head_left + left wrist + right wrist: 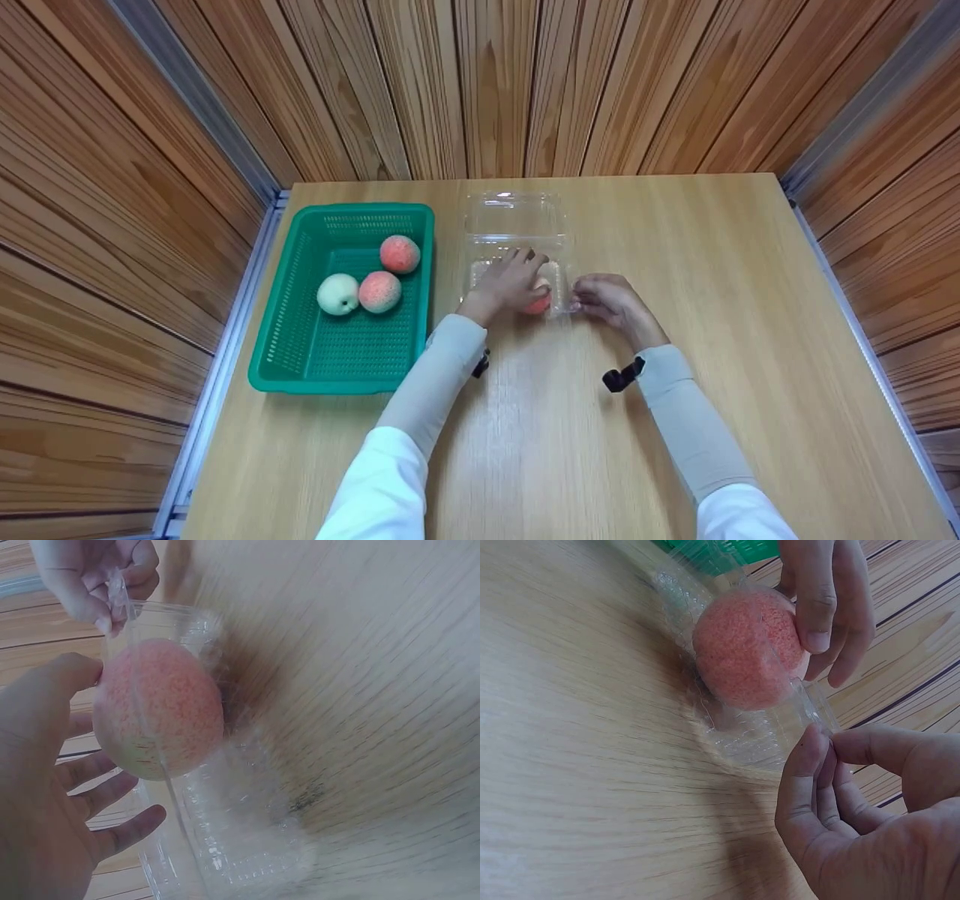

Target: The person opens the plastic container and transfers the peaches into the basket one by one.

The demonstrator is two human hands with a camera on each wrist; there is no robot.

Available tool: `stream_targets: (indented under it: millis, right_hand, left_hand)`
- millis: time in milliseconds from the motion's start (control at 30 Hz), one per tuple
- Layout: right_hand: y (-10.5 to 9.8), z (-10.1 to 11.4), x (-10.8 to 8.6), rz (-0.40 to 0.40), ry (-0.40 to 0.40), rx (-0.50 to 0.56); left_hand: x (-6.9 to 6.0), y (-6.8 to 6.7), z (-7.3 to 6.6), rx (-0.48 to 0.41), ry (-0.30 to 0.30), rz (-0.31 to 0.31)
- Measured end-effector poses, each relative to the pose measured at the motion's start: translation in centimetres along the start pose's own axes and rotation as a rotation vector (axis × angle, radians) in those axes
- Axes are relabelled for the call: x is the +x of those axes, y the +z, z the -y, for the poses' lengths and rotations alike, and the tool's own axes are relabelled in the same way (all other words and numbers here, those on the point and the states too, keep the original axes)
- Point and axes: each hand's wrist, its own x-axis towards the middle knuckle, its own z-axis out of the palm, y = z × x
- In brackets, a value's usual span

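A clear plastic clamshell box (556, 244) stands on the table with its lid folded back. In its near right part sits a pink peach (160, 709). My left hand (510, 282) reaches over the box and holds this peach, thumb on the near side and fingers around the back, some of them spread. With thumb and fingertips, my right hand (611, 301) pinches the box's near right rim corner (810, 709). Part of the peach is hidden by the left hand in the head view.
To the left stands a green basket (259, 371) containing two pink peaches (399, 254) and a pale, whitish one (338, 294). Wooden panel walls (495, 90) enclose the table (750, 360) at the back and both sides.
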Motion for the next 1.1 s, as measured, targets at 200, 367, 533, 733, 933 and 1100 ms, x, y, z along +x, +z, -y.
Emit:
stream_targets:
  millis: [200, 367, 533, 733, 933, 1100]
  right_hand:
    - [0.0, 0.0, 0.1, -0.016, 0.011, -0.006]
    - [0.1, 0.0, 0.1, -0.012, 0.013, -0.016]
    - [0.1, 0.0, -0.1, -0.014, -0.001, 0.002]
    - [0.2, -0.2, -0.1, -0.009, -0.010, 0.012]
    - [0.1, -0.3, 0.0, -0.010, -0.026, -0.005]
    - [0.0, -0.4, -0.1, -0.020, -0.028, 0.018]
  left_hand:
    - [-0.1, 0.3, -0.2, -0.005, -0.001, -0.001]
    - [0.0, 0.5, -0.2, 0.003, 0.007, 0.007]
    - [0.0, 0.7, -0.3, -0.005, -0.011, 0.026]
    - [0.0, 1.2, -0.4, 0.013, -0.019, 0.048]
    - [0.0, 1.5, -0.5, 0.013, -0.022, 0.057]
    - [-0.3, 1.8, -0.5, -0.007, -0.028, 0.075]
